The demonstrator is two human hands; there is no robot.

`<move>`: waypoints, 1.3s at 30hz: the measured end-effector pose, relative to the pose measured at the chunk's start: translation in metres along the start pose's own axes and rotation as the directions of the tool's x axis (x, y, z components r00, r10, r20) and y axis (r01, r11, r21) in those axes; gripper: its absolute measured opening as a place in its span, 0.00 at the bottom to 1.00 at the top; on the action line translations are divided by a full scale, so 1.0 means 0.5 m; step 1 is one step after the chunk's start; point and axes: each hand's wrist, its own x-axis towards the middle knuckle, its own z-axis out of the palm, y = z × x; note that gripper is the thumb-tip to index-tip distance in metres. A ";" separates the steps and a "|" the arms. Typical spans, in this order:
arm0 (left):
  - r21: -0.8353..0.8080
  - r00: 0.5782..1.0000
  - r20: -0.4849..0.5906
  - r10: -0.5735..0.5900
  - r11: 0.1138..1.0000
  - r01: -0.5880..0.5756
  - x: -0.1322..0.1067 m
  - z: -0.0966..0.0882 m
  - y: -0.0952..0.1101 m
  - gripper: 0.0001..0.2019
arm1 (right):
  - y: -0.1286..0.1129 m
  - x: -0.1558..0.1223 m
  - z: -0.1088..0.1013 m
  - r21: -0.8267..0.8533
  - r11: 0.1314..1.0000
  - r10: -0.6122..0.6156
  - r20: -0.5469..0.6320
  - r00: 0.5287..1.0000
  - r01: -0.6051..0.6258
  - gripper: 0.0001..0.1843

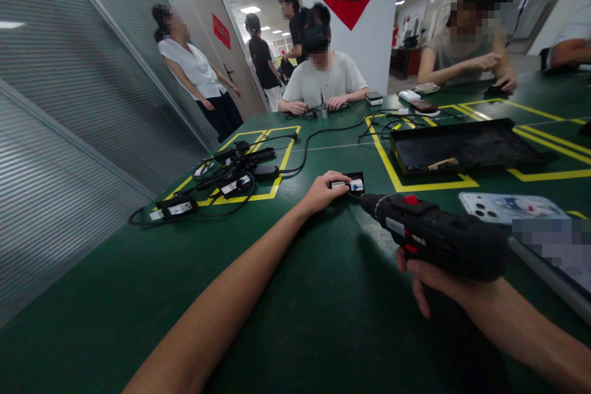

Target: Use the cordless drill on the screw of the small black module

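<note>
My left hand (324, 191) reaches across the green table and presses its fingers on a small black rectangular housing (361, 176) with a white insert. The fingers cover its left part. My right hand (455, 283) is wrapped round the handle of a black cordless drill (429, 231) with red switches. The drill points left, and its thin bit ends close to the housing's near edge, beside my left fingertips. From this angle I cannot tell whether the bit touches the housing.
Left lies a pile of black power strips and cables (244, 169). At the right are a black tray (462, 144), a patterned phone (512, 206) and another device (558, 265). Yellow tape (434, 186) marks the table. A person (325, 83) sits opposite, another person (466, 49) far right.
</note>
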 end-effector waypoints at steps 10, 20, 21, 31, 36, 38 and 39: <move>-0.005 1.000 0.007 -0.003 1.000 0.003 -0.001 -0.002 -0.003 0.14 | 0.005 -0.002 0.001 0.021 0.999 -0.051 0.041 0.998 0.050 0.21; -0.010 1.000 0.015 -0.022 1.000 0.022 -0.001 -0.003 0.001 0.14 | 0.002 0.000 0.001 0.016 0.998 -0.060 0.023 0.998 0.060 0.21; -0.010 1.000 0.016 -0.023 1.000 0.024 -0.001 -0.003 0.002 0.14 | 0.003 0.000 0.001 0.015 0.998 -0.059 0.018 0.998 0.059 0.21; -0.002 0.999 0.019 -0.026 1.000 0.026 0.000 -0.001 0.004 0.14 | 0.020 0.001 0.002 -0.124 0.992 0.021 -0.048 0.999 -0.027 0.15; 0.002 1.000 0.016 -0.017 1.000 0.017 0.001 0.000 0.004 0.14 | 0.024 0.005 0.007 -0.096 0.994 0.041 -0.031 0.999 -0.044 0.16; 0.001 1.000 0.017 -0.009 1.000 0.009 0.001 0.000 0.004 0.14 | 0.023 0.006 0.007 -0.096 0.994 0.043 -0.011 0.999 -0.043 0.16; -0.001 1.000 0.016 -0.005 1.000 0.005 0.001 0.000 0.003 0.14 | 0.022 0.006 0.006 -0.087 0.996 0.034 0.001 0.999 -0.034 0.16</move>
